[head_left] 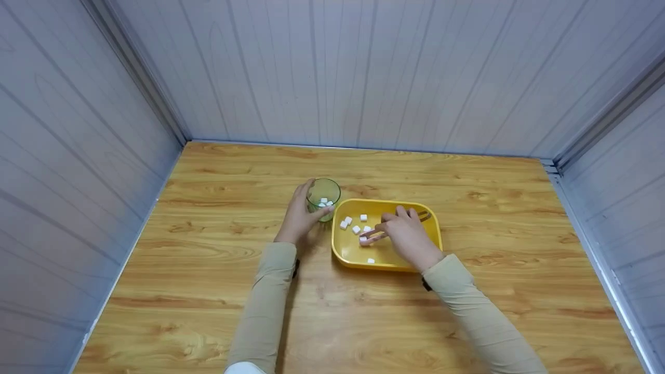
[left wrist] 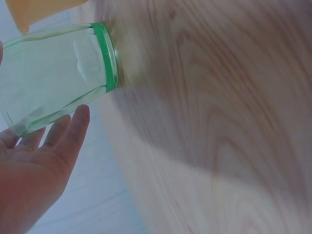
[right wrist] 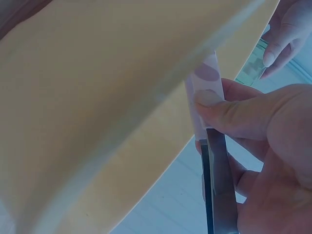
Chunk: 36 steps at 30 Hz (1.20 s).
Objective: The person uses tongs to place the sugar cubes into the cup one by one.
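Observation:
My left hand (head_left: 301, 215) holds a green-tinted drinking glass (head_left: 324, 190) by its sides, thumb on one side and fingers on the other. Several white cubes (head_left: 324, 201) lie at the bottom of the glass, which stands on the table. Over a yellow tray (head_left: 387, 203), my right hand (head_left: 412, 236) pinches a pair of tongs (right wrist: 222, 180) with pinkish arms and dark metal at the rear. The tong tips reach down to a white cube (head_left: 363, 241) in the tray. In the right wrist view the tray wall hides those tips.
More white cubes (head_left: 356, 229) lie loose on the left side of the tray, and a lone cube (head_left: 371, 261) sits near its front wall. The wood-grain table (head_left: 208, 291) meets pale panel walls (head_left: 337, 78) at the back and on both sides.

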Motion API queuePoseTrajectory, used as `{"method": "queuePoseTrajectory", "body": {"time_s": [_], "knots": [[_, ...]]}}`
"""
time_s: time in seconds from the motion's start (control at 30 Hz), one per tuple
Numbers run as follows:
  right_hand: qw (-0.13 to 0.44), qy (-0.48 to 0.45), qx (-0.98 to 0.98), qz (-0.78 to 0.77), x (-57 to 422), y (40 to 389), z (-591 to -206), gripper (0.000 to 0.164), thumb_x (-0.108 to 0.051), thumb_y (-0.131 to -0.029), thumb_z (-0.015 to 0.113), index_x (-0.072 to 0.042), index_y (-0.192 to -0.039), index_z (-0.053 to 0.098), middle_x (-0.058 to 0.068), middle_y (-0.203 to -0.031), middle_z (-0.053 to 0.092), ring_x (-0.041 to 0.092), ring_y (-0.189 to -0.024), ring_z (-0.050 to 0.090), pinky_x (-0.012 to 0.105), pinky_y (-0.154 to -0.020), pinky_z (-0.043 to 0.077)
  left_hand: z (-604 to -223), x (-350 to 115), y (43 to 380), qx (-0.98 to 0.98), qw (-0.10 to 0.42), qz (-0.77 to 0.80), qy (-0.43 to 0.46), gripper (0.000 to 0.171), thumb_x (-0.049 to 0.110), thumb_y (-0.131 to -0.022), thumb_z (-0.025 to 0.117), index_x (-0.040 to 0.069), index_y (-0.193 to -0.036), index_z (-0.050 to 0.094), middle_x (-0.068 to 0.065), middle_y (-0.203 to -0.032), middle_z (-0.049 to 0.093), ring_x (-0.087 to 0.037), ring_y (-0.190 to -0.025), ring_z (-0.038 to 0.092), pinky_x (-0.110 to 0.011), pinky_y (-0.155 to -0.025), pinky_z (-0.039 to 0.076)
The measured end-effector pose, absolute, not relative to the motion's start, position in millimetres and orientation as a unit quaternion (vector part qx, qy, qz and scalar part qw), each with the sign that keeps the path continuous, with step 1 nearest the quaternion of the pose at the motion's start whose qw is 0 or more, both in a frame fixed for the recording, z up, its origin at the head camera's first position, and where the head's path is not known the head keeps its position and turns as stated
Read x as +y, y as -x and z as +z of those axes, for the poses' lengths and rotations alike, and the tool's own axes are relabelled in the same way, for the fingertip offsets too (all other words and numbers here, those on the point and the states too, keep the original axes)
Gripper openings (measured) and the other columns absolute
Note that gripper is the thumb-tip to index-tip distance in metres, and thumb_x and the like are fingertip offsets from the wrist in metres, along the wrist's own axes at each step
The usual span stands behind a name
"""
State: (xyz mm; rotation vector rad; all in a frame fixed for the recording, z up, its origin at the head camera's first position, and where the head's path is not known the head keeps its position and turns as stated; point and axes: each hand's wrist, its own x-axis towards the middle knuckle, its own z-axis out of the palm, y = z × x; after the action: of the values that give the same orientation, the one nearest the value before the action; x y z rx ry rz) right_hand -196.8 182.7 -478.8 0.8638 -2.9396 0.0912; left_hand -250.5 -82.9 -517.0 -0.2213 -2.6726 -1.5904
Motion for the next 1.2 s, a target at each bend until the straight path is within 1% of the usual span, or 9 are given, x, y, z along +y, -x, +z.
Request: {"method": "queuePoseTrajectory", "body": {"time_s": [0.17, 0.37, 0.6, 0.83, 1.03, 1.2], "knots": [[0.036, -0.277, -0.96, 0.029, 182.4, 195.6, -477.4, 0.031, 0.005, -0.086, 0.064, -0.02, -0.096, 0.078, -0.003, -0.088, 0.06, 0.024, -0.082, 0.045, 0.04, -0.068, 0.03, -516.9, -82.5, 250.9, -0.855, 0.009, -0.514, 0.072, 0.087, 0.038, -0.081, 0.075, 0.011, -0.15, 0.028, -0.005, -0.147, 0.035, -0.029, -0.133, 0.034, -0.042, -0.109, 0.031], [0.032, -0.28, -0.959, 0.026, 182.1, 196.1, -478.3, 0.03, 0.004, -0.088, 0.061, -0.02, -0.096, 0.078, -0.002, -0.089, 0.061, 0.024, -0.081, 0.044, 0.04, -0.069, 0.031, -517.1, -82.4, 250.8, -0.855, 0.012, -0.514, 0.071, 0.088, 0.037, -0.081, 0.076, 0.01, -0.15, 0.029, -0.006, -0.147, 0.035, -0.03, -0.133, 0.035, -0.04, -0.109, 0.031], [0.021, -0.277, -0.96, 0.017, 181.1, 196.2, -476.8, 0.033, 0.006, -0.088, 0.061, -0.02, -0.099, 0.078, -0.001, -0.089, 0.06, 0.024, -0.081, 0.043, 0.04, -0.069, 0.031, -517.5, -82.5, 250.5, -0.856, 0.014, -0.512, 0.07, 0.087, 0.036, -0.081, 0.076, 0.014, -0.15, 0.028, -0.005, -0.148, 0.035, -0.028, -0.133, 0.035, -0.039, -0.11, 0.03], [0.023, -0.279, -0.96, 0.016, 180.8, 196.4, -476.9, 0.032, 0.006, -0.087, 0.063, -0.02, -0.098, 0.078, -0.001, -0.089, 0.06, 0.024, -0.082, 0.044, 0.04, -0.069, 0.032, -518.3, -82.6, 250.7, -0.86, 0.017, -0.505, 0.072, 0.087, 0.038, -0.081, 0.076, 0.01, -0.15, 0.029, -0.005, -0.147, 0.036, -0.024, -0.134, 0.034, -0.037, -0.11, 0.029], [0.037, -0.288, -0.957, 0.008, 181.0, 197.4, -478.4, 0.031, 0.006, -0.086, 0.064, -0.02, -0.096, 0.078, -0.002, -0.089, 0.061, 0.023, -0.078, 0.041, 0.039, -0.068, 0.03, -518.3, -83.4, 250.5, -0.856, 0.019, -0.511, 0.074, 0.087, 0.037, -0.081, 0.076, 0.009, -0.149, 0.029, -0.006, -0.147, 0.036, -0.026, -0.132, 0.036, -0.04, -0.109, 0.032], [0.039, -0.292, -0.956, 0.003, 181.6, 198.2, -479.0, 0.033, 0.007, -0.086, 0.063, -0.02, -0.097, 0.078, -0.002, -0.089, 0.06, 0.023, -0.078, 0.041, 0.039, -0.067, 0.03, -517.8, -83.6, 250.1, -0.859, 0.017, -0.507, 0.073, 0.087, 0.038, -0.081, 0.076, 0.011, -0.15, 0.029, -0.004, -0.146, 0.036, -0.025, -0.131, 0.037, -0.038, -0.108, 0.032]]}}
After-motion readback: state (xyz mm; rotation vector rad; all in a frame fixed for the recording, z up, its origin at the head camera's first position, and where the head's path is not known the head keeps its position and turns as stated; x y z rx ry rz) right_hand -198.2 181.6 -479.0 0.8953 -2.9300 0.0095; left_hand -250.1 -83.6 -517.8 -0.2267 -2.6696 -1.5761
